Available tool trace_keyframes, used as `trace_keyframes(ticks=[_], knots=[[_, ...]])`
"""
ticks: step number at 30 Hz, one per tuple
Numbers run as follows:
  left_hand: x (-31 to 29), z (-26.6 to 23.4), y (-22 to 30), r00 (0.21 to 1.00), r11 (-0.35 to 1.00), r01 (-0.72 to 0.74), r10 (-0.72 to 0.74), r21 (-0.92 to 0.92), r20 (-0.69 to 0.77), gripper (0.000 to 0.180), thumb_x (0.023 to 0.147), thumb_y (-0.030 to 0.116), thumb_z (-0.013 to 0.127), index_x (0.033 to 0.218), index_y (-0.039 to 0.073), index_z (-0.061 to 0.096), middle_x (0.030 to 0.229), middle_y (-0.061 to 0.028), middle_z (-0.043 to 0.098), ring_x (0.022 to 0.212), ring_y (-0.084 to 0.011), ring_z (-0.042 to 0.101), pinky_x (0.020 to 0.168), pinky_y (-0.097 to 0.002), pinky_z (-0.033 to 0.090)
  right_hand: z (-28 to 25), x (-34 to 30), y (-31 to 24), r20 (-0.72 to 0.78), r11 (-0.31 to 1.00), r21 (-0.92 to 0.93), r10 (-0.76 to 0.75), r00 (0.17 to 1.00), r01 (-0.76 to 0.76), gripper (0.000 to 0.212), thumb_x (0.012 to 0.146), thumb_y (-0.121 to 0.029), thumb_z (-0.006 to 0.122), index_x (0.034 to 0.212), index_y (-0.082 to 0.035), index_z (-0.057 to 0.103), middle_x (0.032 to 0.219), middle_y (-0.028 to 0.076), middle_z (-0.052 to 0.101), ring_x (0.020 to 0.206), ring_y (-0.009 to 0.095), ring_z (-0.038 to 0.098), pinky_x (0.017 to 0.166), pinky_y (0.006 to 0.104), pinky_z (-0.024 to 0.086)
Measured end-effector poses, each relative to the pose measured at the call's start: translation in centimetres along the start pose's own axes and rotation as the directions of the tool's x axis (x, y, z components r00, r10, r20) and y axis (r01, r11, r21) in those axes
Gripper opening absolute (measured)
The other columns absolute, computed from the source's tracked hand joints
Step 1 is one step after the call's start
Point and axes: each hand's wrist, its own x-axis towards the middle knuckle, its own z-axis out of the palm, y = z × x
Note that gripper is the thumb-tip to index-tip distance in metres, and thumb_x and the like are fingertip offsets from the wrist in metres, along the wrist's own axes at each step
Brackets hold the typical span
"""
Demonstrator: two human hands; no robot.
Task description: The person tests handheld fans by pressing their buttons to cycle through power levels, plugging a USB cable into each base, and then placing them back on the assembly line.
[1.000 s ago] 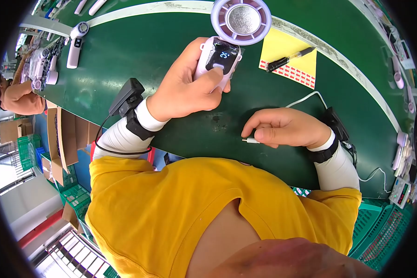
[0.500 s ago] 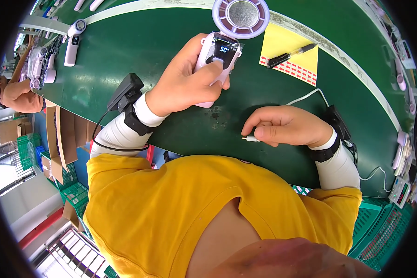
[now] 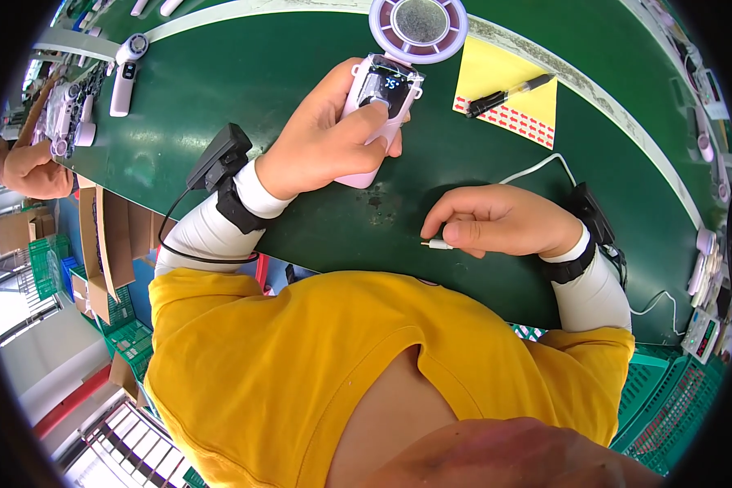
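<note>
1 lilac fan (image 3: 398, 71) is grasped in the left hand (image 3: 321, 146) over the green table (image 3: 342, 236), apparently switched on (its display (image 3: 392, 83) is lit); 1 white plug (image 3: 441, 244), pinched by the right hand (image 3: 504, 220), is not plugged in.

1. Left hand (image 3: 321, 154): closed in a grip, thumb (image 3: 364, 124) extended.
2. Right hand (image 3: 504, 220): nearer the torso, pinching, index finger (image 3: 441, 213) bent.
3. Left forearm (image 3: 203, 237), right forearm (image 3: 590, 301): both slant inward.

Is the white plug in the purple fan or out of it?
Out. The white plug is in the right hand, its tip bare, apart from the purple fan in the left hand.
</note>
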Motion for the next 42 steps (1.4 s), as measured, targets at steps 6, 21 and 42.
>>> trace_keyframes(ticks=[6, 21, 42], knots=[[0.1, 0.0, -0.4, 1.000, 0.997, -0.008, 0.007, 0.079, 0.018, 0.033, 0.075, -0.001, 0.048, 0.107, -0.001, 0.039, 0.085, -0.0063, 0.053, 0.070, -0.0119, 0.053, 0.057, -0.0267, 0.044, 0.0, 0.0, 0.0, 0.003, 1.000, -0.010, -0.002, 1.000, 0.002, 0.026, 0.090, -0.023, 0.048, 0.103, -0.003, 0.055, 0.074, -0.001, 0.050, 0.061, 0.006, 0.044, 0.056, 0.0192, 0.036], [4.9, -3.3, -2.4, 0.818, 0.367, -0.445, 0.538, 0.817, 0.204, 0.022, 0.074, 0.007, 0.056, 0.094, -0.002, 0.051, 0.080, -0.0135, 0.051, 0.064, -0.0234, 0.050, 0.060, -0.0314, 0.043, -0.3, 0.0, 0.2, 0.004, 0.999, -0.010, -0.047, 0.999, 0.047, 0.025, 0.090, -0.022, 0.048, 0.104, -0.002, 0.055, 0.075, -0.001, 0.051, 0.064, 0.005, 0.046, 0.058, 0.0192, 0.037], [14.8, -28.6, 2.0, 0.492, 0.371, 0.477, 0.638, 0.797, -0.592, 0.036, 0.074, 0.031, 0.055, 0.086, -0.002, 0.058, 0.097, -0.0249, 0.056, 0.095, -0.0396, 0.050, 0.084, -0.0454, 0.040, -0.3, -0.5, 0.1, -0.058, 0.992, 0.060, 0.118, 0.991, -0.115, 0.021, 0.089, -0.012, 0.047, 0.106, -0.001, 0.053, 0.073, 0.001, 0.054, 0.064, 0.006, 0.049, 0.058, 0.0185, 0.039]])
